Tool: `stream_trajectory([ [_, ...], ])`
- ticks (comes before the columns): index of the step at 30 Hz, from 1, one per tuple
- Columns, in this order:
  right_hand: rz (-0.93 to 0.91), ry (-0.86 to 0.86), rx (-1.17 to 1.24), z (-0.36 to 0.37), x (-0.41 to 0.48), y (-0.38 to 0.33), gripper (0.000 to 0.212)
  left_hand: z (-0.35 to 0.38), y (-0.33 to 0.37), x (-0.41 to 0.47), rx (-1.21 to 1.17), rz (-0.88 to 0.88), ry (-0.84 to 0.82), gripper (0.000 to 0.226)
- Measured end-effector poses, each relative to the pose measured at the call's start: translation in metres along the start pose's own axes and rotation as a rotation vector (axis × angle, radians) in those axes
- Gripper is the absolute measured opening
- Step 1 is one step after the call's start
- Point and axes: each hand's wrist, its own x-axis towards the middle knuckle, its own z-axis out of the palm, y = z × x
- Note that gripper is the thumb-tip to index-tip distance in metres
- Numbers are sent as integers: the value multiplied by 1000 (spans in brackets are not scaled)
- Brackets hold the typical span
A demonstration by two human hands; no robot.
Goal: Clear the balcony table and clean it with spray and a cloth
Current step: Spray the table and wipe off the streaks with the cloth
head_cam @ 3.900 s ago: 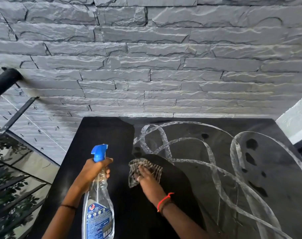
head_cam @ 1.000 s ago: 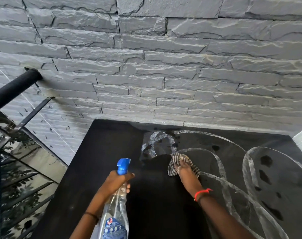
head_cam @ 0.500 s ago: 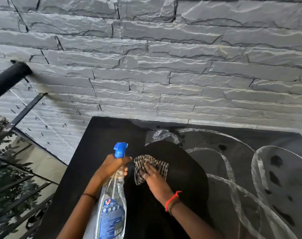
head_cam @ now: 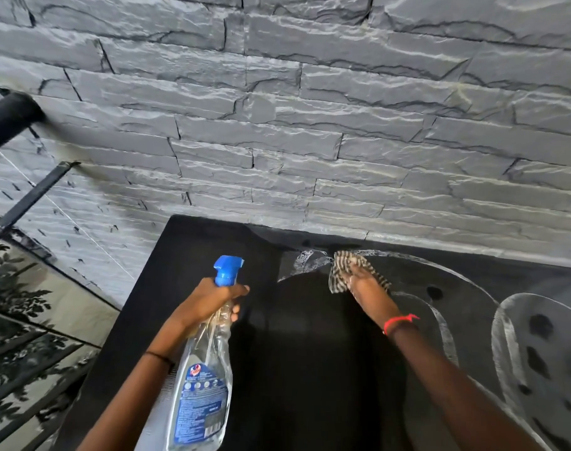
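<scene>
Grey stone wall (head_cam: 310, 125) fills the back, and the black table (head_cam: 196, 255) sits right up against it, whitish smeary streaks all over its right half. The clear spray bottle (head_cam: 206, 385) with the blue trigger is held above the table's left side, left hand (head_cam: 209, 301) wrapped round its neck. Right hand (head_cam: 369, 288) lies flat, fingers stretched out, pressing the striped cloth (head_cam: 339, 271) onto the tabletop near the far edge.

The black table (head_cam: 186, 288) shows whitish streaks toward 3 o'clock. A checked cloth (head_cam: 339, 271) lies crumpled near its 12 o'clock edge; a clear, blue-triggered spray bottle (head_cam: 206, 379) tilts above 8 o'clock.
</scene>
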Motion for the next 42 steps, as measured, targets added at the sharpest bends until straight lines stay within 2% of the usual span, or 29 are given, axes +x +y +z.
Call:
stream_trajectory([
  [4,18,73,154,4,56,-47,60,-9,-1,6,-2,-16,23,18],
  [9,-214,22,151,15,37,-138,50,-13,3,18,-24,-8,58,18],
  [11,-298,9,181,30,12,-153,54,-14,5,24,-14,1,60,20],
  [14,-364,18,209,50,-32,-137,68,-15,8,30,-27,2,42,19],
  [17,-279,-26,205,48,-54,-88,70,-16,8,33,-48,0,30,18],
  [21,-154,-33,23,29,-24,-12,73,-19,5,34,-43,7,18,19],
  [24,-79,-26,5,8,25,-4,64,-20,4,33,-56,0,19,18],
  [26,-89,-25,-5,2,55,-22,62,-21,3,33,-69,-8,23,18],
  [29,-201,-12,32,3,90,-70,61,-25,2,34,-65,-10,27,19],
  [32,-285,-56,55,1,118,-125,42,-28,3,36,-58,-13,44,20],
  [35,-285,-136,42,-2,149,-171,34,-31,3,38,-64,-25,73,20],
  [38,-267,-173,53,-1,173,-200,36,-33,0,41,-75,-30,99,20],
  [42,-221,-130,-1,4,181,-204,45,-31,-1,40,-74,-32,93,19],
])
